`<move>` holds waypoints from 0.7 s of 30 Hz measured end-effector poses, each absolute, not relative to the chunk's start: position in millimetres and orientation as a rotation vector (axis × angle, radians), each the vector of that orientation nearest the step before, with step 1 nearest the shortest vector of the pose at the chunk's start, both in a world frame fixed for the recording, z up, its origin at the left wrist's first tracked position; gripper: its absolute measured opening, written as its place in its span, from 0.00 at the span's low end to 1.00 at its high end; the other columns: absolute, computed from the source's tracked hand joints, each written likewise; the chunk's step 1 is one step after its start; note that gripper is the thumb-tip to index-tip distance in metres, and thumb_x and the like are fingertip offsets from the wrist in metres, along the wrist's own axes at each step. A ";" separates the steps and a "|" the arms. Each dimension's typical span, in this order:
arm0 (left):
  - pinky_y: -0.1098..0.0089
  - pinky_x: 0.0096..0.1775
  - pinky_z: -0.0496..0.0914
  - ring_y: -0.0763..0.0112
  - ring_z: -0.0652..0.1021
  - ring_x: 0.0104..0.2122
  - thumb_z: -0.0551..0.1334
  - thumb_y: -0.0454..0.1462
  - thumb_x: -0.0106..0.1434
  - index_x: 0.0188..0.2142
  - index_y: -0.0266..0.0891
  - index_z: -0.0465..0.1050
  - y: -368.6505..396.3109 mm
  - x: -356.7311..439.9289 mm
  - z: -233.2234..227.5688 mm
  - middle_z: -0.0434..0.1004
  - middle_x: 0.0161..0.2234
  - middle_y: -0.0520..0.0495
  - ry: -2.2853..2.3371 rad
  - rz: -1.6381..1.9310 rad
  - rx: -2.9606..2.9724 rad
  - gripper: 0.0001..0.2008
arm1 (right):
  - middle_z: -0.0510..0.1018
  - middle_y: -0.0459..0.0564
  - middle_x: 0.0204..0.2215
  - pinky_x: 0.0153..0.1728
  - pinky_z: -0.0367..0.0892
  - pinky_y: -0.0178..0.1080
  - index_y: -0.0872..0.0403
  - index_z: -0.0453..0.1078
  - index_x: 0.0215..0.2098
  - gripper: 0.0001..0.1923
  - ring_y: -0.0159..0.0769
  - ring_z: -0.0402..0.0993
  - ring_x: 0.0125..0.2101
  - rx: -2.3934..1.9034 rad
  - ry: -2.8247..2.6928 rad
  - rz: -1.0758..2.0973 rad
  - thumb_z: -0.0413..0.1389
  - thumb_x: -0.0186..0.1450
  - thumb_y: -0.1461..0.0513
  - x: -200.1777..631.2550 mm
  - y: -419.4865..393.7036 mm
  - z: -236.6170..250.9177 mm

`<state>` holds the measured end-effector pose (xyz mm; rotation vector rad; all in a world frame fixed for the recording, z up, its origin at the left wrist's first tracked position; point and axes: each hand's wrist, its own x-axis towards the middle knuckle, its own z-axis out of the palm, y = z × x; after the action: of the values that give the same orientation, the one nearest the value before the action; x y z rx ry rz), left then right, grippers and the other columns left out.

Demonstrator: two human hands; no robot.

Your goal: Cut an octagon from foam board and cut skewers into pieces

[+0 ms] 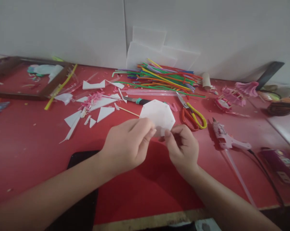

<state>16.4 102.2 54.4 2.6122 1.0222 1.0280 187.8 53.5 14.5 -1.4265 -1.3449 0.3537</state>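
Observation:
A white many-sided piece of foam or card point(156, 115) is held up above the red table, with small marks near its edges. My right hand point(183, 146) pinches its lower right edge between thumb and fingers. My left hand point(127, 144) is closed at the piece's lower left side, thumb and finger pressed together; what lies between them is hidden. Behind the piece, a thin wooden stick point(129, 111) and a cutter knife with a black and teal handle point(143, 101) are partly covered. Scissors with red and yellow handles point(193, 117) lie just right of the piece.
White offcuts point(105, 113) and pink scraps point(93, 100) litter the left side. Colourful pipe cleaners point(164, 77) are heaped by the wall. At right lie a pink glue gun point(228, 138) with its cord and a pink craft piece point(238, 94). A black flat object point(79, 192) sits under my left forearm.

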 end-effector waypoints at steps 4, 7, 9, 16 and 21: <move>0.68 0.22 0.53 0.73 0.62 0.17 0.51 0.36 0.70 0.27 0.43 0.57 115.6 7.2 61.8 0.58 0.18 0.57 1.192 1.069 2.552 0.13 | 0.71 0.41 0.19 0.21 0.67 0.33 0.50 0.62 0.28 0.10 0.30 0.72 0.20 -1.456 -1.277 0.450 0.57 0.65 0.59 188.4 53.8 14.2; 0.66 0.24 0.50 0.73 0.58 0.17 0.53 0.41 0.70 0.23 0.43 0.51 129.9 -0.5 66.8 0.52 0.16 0.57 1.331 1.091 2.483 0.19 | 0.71 0.41 0.19 0.21 0.67 0.33 0.50 0.62 0.28 0.10 0.31 0.72 0.20 -1.457 -1.270 0.461 0.57 0.65 0.59 189.0 54.5 15.0; 0.66 0.26 0.51 0.73 0.57 0.18 0.55 0.44 0.70 0.21 0.43 0.51 144.5 -9.5 69.0 0.51 0.17 0.56 1.451 1.140 2.402 0.22 | 0.70 0.41 0.18 0.21 0.67 0.34 0.50 0.62 0.28 0.10 0.30 0.71 0.19 -1.449 -1.261 0.467 0.57 0.65 0.59 189.4 55.2 15.4; 0.62 0.51 0.67 0.61 0.75 0.47 0.66 0.39 0.61 0.38 0.42 0.71 200.9 -50.7 59.0 0.73 0.35 0.53 1.616 1.126 2.079 0.07 | 0.77 0.43 0.19 0.22 0.70 0.34 0.50 0.64 0.30 0.09 0.31 0.76 0.20 -1.329 -1.213 0.606 0.57 0.67 0.59 192.1 56.1 15.5; 0.61 0.41 0.77 0.62 0.81 0.43 0.59 0.43 0.68 0.54 0.37 0.71 176.5 -34.7 48.4 0.81 0.47 0.41 1.297 0.970 1.793 0.18 | 0.78 0.44 0.21 0.25 0.73 0.36 0.52 0.68 0.31 0.09 0.32 0.78 0.22 -1.266 -1.181 0.758 0.58 0.68 0.57 193.7 56.2 12.9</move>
<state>-34.7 176.5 48.4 1.7934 1.2967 0.9704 193.7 56.2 12.9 -1.2661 -1.1808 0.7583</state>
